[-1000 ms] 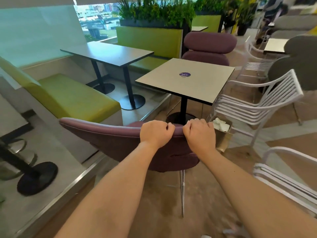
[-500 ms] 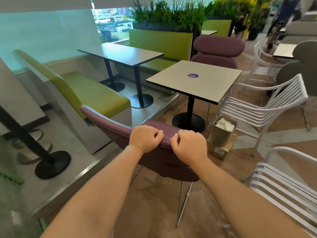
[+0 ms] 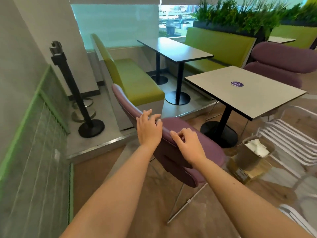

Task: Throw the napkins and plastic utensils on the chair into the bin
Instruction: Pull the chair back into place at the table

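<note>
At centre, your left hand [image 3: 148,128] lies on the top edge of the purple chair [image 3: 175,146] back, fingers spread and loose, holding nothing. Your right hand [image 3: 190,145] rests just beside it on the same edge, fingers lightly bent, gripping nothing. Right of the chair, on the floor: bin [image 3: 252,155], white napkins [image 3: 256,147] inside; no utensils can be made out. Behind it: square table [image 3: 243,91]; white slatted chair [image 3: 291,143] at far right.

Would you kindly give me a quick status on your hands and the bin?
Left hand and right hand resting open on purple chair back. Bin on floor to the right, napkins inside. Nothing blocking.
</note>
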A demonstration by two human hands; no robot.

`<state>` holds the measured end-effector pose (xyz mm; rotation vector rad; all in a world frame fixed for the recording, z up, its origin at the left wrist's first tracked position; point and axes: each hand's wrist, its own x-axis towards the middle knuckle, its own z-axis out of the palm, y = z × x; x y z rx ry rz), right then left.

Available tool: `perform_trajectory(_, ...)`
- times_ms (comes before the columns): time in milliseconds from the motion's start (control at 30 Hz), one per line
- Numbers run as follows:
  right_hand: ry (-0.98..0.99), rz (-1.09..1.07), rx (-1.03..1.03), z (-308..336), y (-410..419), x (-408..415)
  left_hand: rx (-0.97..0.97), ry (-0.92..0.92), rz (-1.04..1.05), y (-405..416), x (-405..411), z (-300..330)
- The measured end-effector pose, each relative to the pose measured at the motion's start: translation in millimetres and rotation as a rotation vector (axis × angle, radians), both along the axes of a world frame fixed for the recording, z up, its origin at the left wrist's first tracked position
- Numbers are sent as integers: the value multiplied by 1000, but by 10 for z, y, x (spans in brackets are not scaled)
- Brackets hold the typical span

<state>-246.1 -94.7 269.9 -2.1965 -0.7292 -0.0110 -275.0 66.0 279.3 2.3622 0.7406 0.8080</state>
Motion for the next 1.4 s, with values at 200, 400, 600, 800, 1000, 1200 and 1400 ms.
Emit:
perform_trajectory(200, 338, 166, 157, -109, -222, 37, -690, -180, 180, -313, -51, 43)
perform_trajectory(400, 333, 153, 219, -109, -176, 140, -846, -220, 135, -247, 54, -18)
perform_trajectory(600, 263, 106, 245, -179, 59, 163, -850, -268, 145, -22, 118, -4)
perform_trajectory(800, 233, 74, 240, -192, 448, 173, -860, -212, 114, 432, 222, -71)
perform_trajectory(1000, 207, 52, 234, -194, 894, 245, -883, -209, 65, 908, 369, -105)
perform_trajectory(1200, 205, 9, 249, -197, 1314, 398, -900, -211, 24, 1359, 613, -176)
perform_trajectory(1400, 205, -36, 264, -162, 1638, 543, -872, -199, 1, 1593, 780, -14)
